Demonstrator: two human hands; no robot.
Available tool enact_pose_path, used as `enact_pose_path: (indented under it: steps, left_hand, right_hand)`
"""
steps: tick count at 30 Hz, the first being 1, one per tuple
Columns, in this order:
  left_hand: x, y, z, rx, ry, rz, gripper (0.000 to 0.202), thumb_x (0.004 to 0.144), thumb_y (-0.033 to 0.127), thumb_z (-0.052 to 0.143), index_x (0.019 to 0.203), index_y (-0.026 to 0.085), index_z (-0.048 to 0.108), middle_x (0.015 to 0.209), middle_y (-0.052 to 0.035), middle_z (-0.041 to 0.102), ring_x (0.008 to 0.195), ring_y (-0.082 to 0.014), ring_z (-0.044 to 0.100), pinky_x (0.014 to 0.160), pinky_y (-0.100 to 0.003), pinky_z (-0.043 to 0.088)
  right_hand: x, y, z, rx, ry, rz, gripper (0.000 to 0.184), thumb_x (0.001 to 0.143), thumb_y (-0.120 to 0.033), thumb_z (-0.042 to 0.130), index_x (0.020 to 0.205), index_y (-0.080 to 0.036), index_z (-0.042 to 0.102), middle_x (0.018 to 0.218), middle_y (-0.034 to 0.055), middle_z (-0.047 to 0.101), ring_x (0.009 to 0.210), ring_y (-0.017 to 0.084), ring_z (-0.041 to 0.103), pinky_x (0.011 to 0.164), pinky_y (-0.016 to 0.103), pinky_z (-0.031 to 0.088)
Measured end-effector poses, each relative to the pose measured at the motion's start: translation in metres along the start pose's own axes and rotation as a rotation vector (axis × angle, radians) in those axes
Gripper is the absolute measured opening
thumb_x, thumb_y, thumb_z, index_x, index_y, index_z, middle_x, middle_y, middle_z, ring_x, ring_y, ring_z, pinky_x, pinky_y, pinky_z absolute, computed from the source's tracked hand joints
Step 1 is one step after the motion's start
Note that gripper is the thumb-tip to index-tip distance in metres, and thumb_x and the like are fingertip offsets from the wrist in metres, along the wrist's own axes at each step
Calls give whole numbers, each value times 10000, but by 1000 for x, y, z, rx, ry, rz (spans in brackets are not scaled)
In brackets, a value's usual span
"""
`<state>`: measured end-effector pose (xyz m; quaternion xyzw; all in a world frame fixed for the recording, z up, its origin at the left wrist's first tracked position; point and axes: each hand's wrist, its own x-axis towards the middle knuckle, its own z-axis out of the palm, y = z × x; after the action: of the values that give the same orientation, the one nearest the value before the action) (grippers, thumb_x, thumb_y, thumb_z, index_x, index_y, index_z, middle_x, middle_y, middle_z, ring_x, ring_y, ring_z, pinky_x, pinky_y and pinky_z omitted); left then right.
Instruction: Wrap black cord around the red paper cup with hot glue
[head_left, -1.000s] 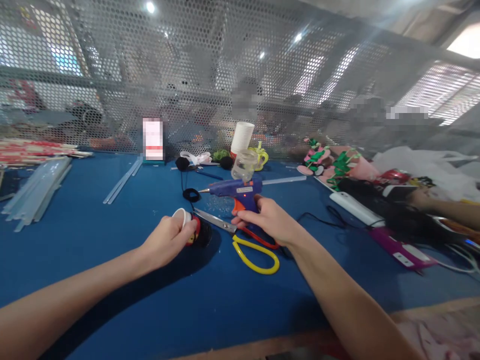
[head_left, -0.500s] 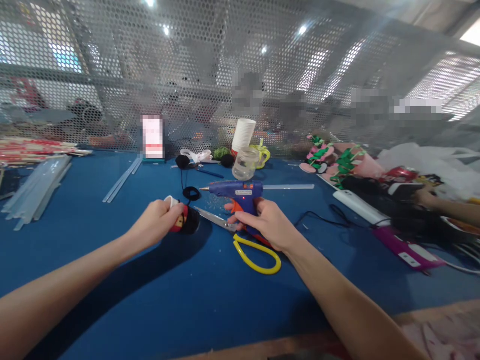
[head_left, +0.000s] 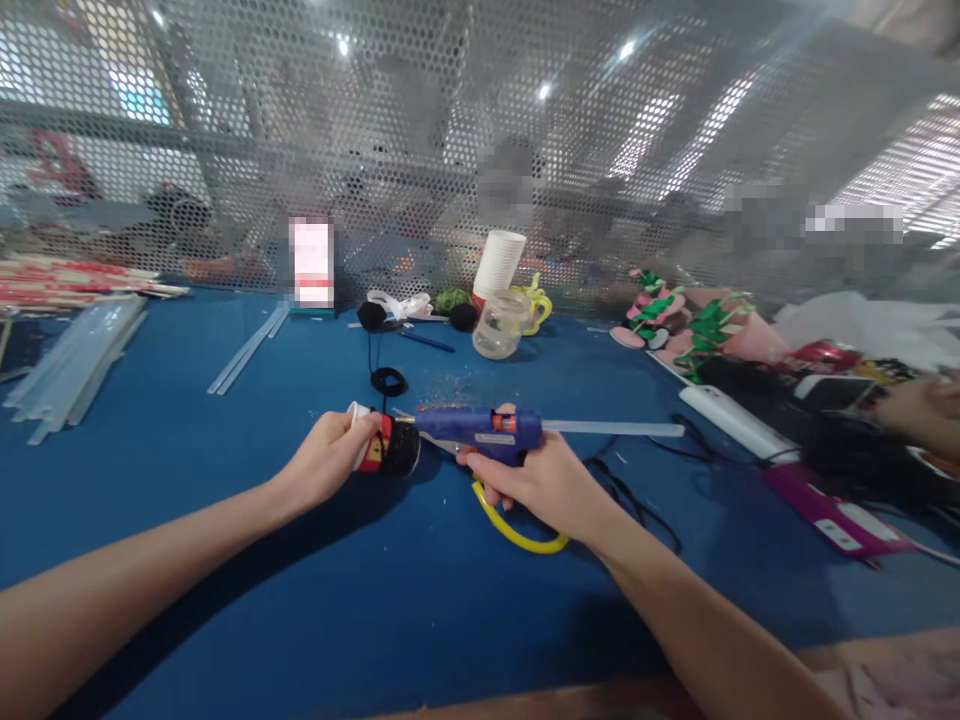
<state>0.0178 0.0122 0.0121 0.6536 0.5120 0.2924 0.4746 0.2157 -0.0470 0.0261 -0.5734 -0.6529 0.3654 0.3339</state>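
My left hand (head_left: 330, 455) is closed around a small paper cup (head_left: 400, 447) lying on its side, with a white rim, a red band and a black covered end. From the cup a black yarn (head_left: 388, 381) runs up into a loose coil. In my right hand (head_left: 540, 475) is a blue hot glue gun (head_left: 457, 428), its nozzle right at the upper edge of the cup; contact is unclear. A clear glue stick (head_left: 611, 428) sticks out of its back. Beneath that hand lie scissors with yellow handles (head_left: 521, 537), partly hidden.
Glue sticks (head_left: 79, 360) lie in a pile at left, beside red-and-white sticks (head_left: 67, 285). At the back stand a phone (head_left: 312, 262), stacked white cups (head_left: 500, 262) and a clear jar (head_left: 499, 326). A power strip (head_left: 739, 425) and another person's hand (head_left: 919, 412) are at right.
My right hand has lowered and levelled the glue gun, bringing its nozzle to the cup. The cup has shifted slightly right in the view, still in my left hand.
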Motion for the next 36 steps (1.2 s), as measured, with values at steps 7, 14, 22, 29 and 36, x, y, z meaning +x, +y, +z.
enact_pose_path:
  steps: [7, 14, 22, 29, 36]
  left_hand:
    - [-1, 2, 1, 69, 6, 3, 317, 691, 373, 371, 475, 148, 428, 421, 54, 281, 398, -69, 234, 399, -213, 162]
    - [2, 1, 2, 40, -4, -1, 339, 698, 392, 362, 515, 128, 470, 432, 47, 323, 404, -71, 260, 403, -210, 186]
    - [1, -2, 1, -42, 9, -7, 353, 679, 407, 398, 528, 116, 525, 423, 23, 430, 385, -80, 340, 389, -205, 241]
    - [3, -1, 2, -41, 5, -27, 366, 687, 413, 383, 558, 105, 535, 445, 16, 436, 405, -84, 350, 407, -208, 262]
    - [3, -2, 2, -53, 0, -46, 366, 703, 417, 364, 555, 113, 505, 450, 27, 406, 411, -80, 334, 416, -206, 247]
  right_hand:
    - [-3, -4, 5, -384, 73, -155, 211, 705, -278, 455, 536, -166, 516, 460, -5, 516, 447, 117, 490, 481, 245, 394]
    - [-4, -3, 8, -490, 100, -256, 136, 720, -261, 431, 692, -181, 537, 638, 27, 558, 603, 151, 518, 584, 264, 387]
    - [-9, 2, 11, -450, 115, -240, 101, 717, -254, 451, 639, -191, 462, 570, -10, 508, 484, 107, 456, 450, 217, 344]
    - [-10, -9, 11, -417, 88, -188, 105, 682, -191, 467, 588, -187, 421, 566, -18, 471, 493, 98, 403, 471, 210, 337]
    - [-11, -10, 12, -408, 70, -193, 128, 696, -202, 456, 578, -185, 409, 577, -18, 467, 508, 96, 389, 493, 212, 326]
